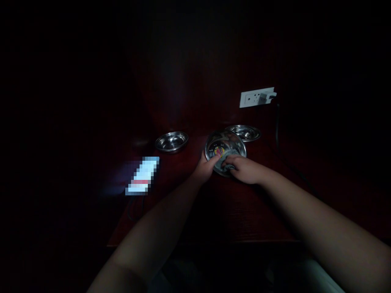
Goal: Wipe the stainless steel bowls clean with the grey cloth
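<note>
My left hand (205,167) grips a shiny metal bowl (229,140) by its left rim, thumb on the inside. The bowl is tilted so that its hollow faces me, and a round yellow and pink sticker (219,152) shows inside it. In my right hand (244,169) is a bunched grey-green cloth (220,165), pressed against the lower inside of the bowl. The fingers of my right hand are curled on the cloth and partly hidden by it.
A second metal bowl (172,142) stands to the left on the dark red table (238,215). Behind the held bowl lies a wide metal dish (249,133). A lit, blurred-out phone (143,176) lies at left with a cable. On the wall is a white socket (256,97) with a plug; a dark cord (277,126) hangs nearby.
</note>
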`<act>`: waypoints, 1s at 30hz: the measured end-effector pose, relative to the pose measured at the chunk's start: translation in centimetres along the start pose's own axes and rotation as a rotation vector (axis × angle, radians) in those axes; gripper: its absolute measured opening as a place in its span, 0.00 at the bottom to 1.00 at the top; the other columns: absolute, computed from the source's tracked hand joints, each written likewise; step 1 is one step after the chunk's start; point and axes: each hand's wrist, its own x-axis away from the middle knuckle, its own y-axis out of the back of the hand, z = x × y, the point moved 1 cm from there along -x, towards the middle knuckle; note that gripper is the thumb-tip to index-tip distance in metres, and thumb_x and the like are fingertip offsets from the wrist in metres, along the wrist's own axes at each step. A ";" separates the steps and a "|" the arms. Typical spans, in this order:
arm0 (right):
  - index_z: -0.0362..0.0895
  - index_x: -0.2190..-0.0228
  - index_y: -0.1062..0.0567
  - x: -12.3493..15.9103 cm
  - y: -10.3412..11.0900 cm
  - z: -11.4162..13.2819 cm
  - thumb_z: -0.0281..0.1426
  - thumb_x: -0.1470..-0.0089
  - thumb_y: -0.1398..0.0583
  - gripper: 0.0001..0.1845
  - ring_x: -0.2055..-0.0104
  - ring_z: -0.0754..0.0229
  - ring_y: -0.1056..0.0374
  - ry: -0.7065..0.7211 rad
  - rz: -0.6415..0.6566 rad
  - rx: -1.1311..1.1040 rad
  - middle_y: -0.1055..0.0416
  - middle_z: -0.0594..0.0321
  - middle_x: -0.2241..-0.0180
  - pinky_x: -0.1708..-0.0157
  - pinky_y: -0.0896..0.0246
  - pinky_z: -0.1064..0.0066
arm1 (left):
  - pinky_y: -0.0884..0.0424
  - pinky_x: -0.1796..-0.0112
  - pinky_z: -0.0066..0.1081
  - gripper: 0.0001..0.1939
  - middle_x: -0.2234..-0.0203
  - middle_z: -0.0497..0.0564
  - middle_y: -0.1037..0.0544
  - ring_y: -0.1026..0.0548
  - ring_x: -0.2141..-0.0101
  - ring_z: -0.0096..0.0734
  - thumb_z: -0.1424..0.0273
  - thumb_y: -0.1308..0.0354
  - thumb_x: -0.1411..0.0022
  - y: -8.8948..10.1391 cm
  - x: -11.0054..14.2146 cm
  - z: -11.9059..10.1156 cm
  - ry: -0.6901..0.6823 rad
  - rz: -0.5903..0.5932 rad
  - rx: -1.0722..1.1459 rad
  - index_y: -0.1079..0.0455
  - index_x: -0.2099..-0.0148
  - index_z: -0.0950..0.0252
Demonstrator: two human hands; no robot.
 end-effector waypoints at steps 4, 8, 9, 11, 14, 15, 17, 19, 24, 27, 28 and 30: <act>0.38 0.59 0.27 -0.1 -0.2 -0.3 0.21 0.56 0.48 0.20 0.53 0.53 0.36 -0.036 -0.050 0.128 0.32 0.51 0.59 0.50 0.43 0.63 | 0.39 0.47 0.42 0.30 0.53 0.55 0.28 0.31 0.51 0.41 0.67 0.36 0.53 0.0 -0.1 0.1 -0.003 0.016 -0.003 0.39 0.47 0.64; 0.37 0.53 0.31 0.0 -0.4 -0.4 0.21 0.55 0.48 0.25 0.45 0.52 0.42 -0.072 -0.107 0.182 0.38 0.48 0.49 0.45 0.48 0.64 | 0.39 0.47 0.42 0.29 0.53 0.55 0.28 0.31 0.51 0.40 0.67 0.37 0.52 0.2 -0.2 0.2 0.006 0.013 -0.030 0.40 0.47 0.64; 0.37 0.51 0.32 0.1 -0.4 -0.4 0.21 0.55 0.48 0.27 0.43 0.52 0.44 -0.082 -0.108 0.181 0.40 0.48 0.46 0.44 0.50 0.63 | 0.40 0.47 0.43 0.29 0.53 0.55 0.28 0.31 0.50 0.40 0.67 0.37 0.52 0.3 -0.2 0.2 0.015 0.015 -0.033 0.40 0.47 0.64; 0.36 0.47 0.36 0.1 -0.6 -0.4 0.21 0.54 0.48 0.30 0.39 0.50 0.49 -0.106 -0.094 0.174 0.44 0.47 0.43 0.42 0.54 0.61 | 0.40 0.47 0.44 0.30 0.53 0.55 0.28 0.31 0.50 0.41 0.66 0.37 0.52 0.3 -0.1 0.1 0.038 0.019 -0.024 0.40 0.47 0.63; 0.35 0.45 0.38 0.2 -0.5 -0.2 0.22 0.54 0.48 0.31 0.38 0.49 0.52 -0.122 -0.051 0.172 0.46 0.46 0.41 0.41 0.55 0.60 | 0.40 0.46 0.45 0.31 0.51 0.56 0.29 0.32 0.49 0.42 0.66 0.36 0.53 0.4 -0.1 0.1 0.072 0.015 0.002 0.41 0.47 0.63; 0.35 0.45 0.38 0.2 -0.4 -0.1 0.22 0.53 0.48 0.31 0.39 0.50 0.50 -0.126 -0.038 0.173 0.44 0.46 0.42 0.42 0.53 0.60 | 0.40 0.46 0.45 0.31 0.51 0.56 0.29 0.33 0.48 0.42 0.65 0.36 0.53 0.4 0.0 0.1 0.082 0.011 0.007 0.41 0.47 0.62; 0.36 0.47 0.35 0.2 0.0 0.0 0.22 0.53 0.49 0.29 0.43 0.50 0.42 -0.150 -0.025 0.167 0.38 0.47 0.45 0.45 0.47 0.61 | 0.40 0.46 0.44 0.31 0.50 0.56 0.30 0.33 0.48 0.42 0.65 0.36 0.53 0.4 -0.1 0.2 0.093 0.008 0.008 0.41 0.47 0.61; 0.39 0.49 0.33 0.3 0.4 0.0 0.23 0.52 0.49 0.27 0.49 0.50 0.35 -0.191 -0.039 0.140 0.31 0.49 0.51 0.49 0.42 0.61 | 0.40 0.46 0.44 0.31 0.50 0.55 0.30 0.33 0.47 0.42 0.64 0.36 0.53 0.5 -0.1 0.4 0.089 0.009 0.005 0.41 0.46 0.60; 0.43 0.55 0.28 0.3 0.7 0.0 0.24 0.52 0.48 0.22 0.52 0.54 0.33 -0.147 -0.060 0.010 0.28 0.56 0.54 0.50 0.41 0.64 | 0.40 0.45 0.43 0.32 0.50 0.54 0.29 0.32 0.48 0.41 0.63 0.36 0.52 0.6 -0.3 0.5 0.070 0.018 -0.006 0.41 0.45 0.60; 0.43 0.55 0.28 0.4 0.5 0.2 0.24 0.51 0.49 0.21 0.52 0.57 0.33 -0.079 -0.063 -0.074 0.28 0.57 0.53 0.49 0.42 0.66 | 0.40 0.46 0.43 0.33 0.50 0.54 0.29 0.32 0.48 0.40 0.64 0.36 0.52 0.5 -0.1 0.2 0.063 0.023 0.003 0.42 0.44 0.59; 0.43 0.54 0.28 0.4 0.4 0.3 0.24 0.51 0.49 0.22 0.52 0.57 0.33 -0.055 -0.065 -0.097 0.28 0.58 0.54 0.49 0.42 0.66 | 0.40 0.46 0.43 0.33 0.49 0.54 0.30 0.32 0.48 0.40 0.64 0.36 0.52 0.5 -0.1 0.1 0.062 0.026 0.006 0.42 0.44 0.59; 0.44 0.54 0.28 0.4 0.3 0.4 0.23 0.51 0.49 0.22 0.53 0.57 0.32 -0.017 -0.075 -0.132 0.27 0.58 0.55 0.50 0.41 0.65 | 0.39 0.46 0.43 0.33 0.49 0.54 0.30 0.32 0.48 0.41 0.64 0.36 0.52 0.4 0.0 0.0 0.067 0.026 0.009 0.42 0.44 0.59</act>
